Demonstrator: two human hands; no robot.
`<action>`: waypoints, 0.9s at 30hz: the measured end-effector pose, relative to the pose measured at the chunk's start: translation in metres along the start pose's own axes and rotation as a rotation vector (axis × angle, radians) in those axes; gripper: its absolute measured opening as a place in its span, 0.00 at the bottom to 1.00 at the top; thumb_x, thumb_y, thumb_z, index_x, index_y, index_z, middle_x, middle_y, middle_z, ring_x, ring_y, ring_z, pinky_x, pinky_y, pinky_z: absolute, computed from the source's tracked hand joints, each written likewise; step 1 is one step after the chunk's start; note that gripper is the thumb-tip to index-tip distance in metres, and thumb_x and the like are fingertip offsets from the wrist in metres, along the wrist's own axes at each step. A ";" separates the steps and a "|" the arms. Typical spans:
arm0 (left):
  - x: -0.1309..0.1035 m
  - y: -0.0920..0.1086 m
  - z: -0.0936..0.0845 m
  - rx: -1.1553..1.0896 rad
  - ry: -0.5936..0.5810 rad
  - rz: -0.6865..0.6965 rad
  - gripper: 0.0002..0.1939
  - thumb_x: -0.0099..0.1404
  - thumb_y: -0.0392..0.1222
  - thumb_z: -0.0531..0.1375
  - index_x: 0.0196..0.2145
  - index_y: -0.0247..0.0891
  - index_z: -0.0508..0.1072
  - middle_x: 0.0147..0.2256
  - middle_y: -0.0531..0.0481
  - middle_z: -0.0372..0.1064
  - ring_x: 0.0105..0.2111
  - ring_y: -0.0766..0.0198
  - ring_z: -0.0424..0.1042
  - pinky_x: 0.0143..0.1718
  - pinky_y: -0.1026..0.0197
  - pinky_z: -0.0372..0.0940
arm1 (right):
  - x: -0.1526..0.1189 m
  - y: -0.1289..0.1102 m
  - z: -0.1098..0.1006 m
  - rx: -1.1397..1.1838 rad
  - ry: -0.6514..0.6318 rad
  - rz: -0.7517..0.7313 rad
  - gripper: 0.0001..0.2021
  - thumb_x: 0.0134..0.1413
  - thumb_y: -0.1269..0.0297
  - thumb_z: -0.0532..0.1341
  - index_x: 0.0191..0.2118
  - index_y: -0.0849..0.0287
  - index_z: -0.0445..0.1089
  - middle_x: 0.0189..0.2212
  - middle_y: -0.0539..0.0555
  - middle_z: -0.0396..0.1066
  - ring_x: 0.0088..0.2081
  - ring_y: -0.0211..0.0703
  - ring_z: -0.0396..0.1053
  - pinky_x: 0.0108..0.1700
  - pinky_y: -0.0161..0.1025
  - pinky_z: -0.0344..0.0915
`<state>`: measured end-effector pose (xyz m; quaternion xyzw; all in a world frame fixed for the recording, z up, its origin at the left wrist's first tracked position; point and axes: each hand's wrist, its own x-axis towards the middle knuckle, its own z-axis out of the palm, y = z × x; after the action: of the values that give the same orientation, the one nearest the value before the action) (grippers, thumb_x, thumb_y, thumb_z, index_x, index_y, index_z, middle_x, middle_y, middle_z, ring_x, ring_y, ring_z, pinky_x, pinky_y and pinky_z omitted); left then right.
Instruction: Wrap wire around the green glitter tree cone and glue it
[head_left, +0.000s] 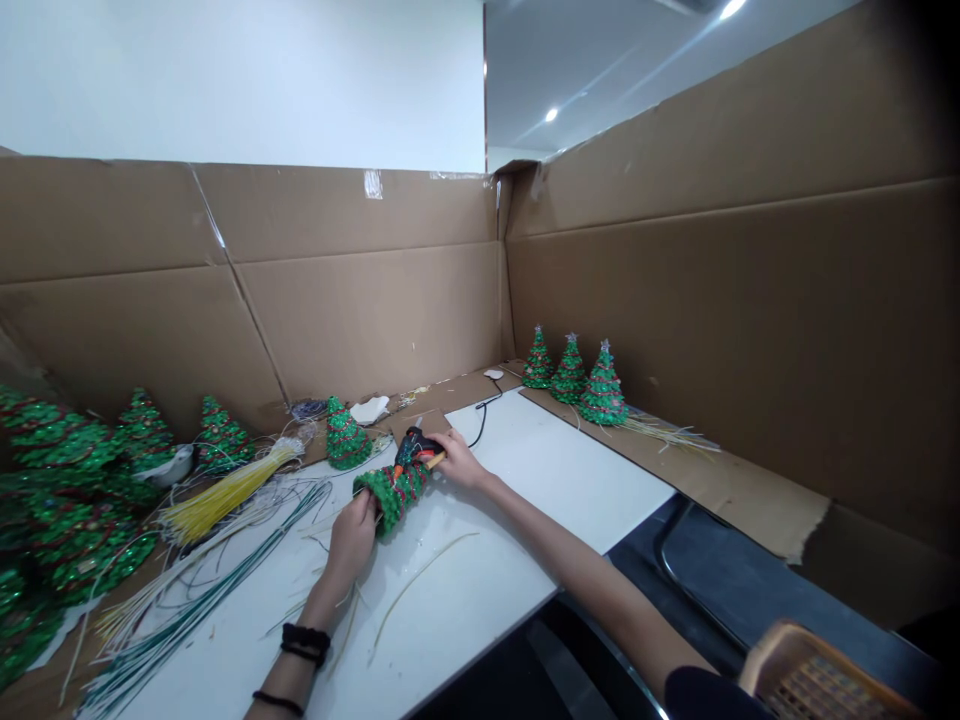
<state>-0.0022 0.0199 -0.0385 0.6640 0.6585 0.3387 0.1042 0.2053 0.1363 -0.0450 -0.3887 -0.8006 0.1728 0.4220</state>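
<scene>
1. Held tree (394, 497): glittery green, ringed with dark red bands.
2. Glue gun (412, 443): black with orange-red parts.
3. Far-right trees (602, 390): sparkling green, red-banded, topped with pale silvery stars.
4. Large tree (82, 535) at left: shiny green with red bands.
5. Strand bundles at left: one bright yellow (232, 492), another dark green (225, 572).
6. Tabletop (555, 460): plain white.
7. Cardboard walls (375, 330): brown, crossed by straight crease lines.
8. Wristbands (306, 641): solid black.
9. Basket (817, 690), near right: orange-brown, latticed weave.

Glue gun (415, 447) at tree (395, 500); strand bundles (232, 492) left.
</scene>
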 end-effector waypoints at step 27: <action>0.000 -0.001 0.000 -0.103 0.015 -0.017 0.16 0.62 0.49 0.43 0.28 0.40 0.64 0.27 0.46 0.71 0.27 0.58 0.66 0.30 0.60 0.57 | 0.001 0.003 -0.001 0.016 -0.016 0.008 0.18 0.51 0.66 0.61 0.49 0.60 0.70 0.33 0.55 0.62 0.39 0.43 0.59 0.45 0.41 0.60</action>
<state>-0.0026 0.0205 -0.0393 0.6496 0.6464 0.3763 0.1359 0.2073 0.1388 -0.0453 -0.3869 -0.8010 0.1842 0.4180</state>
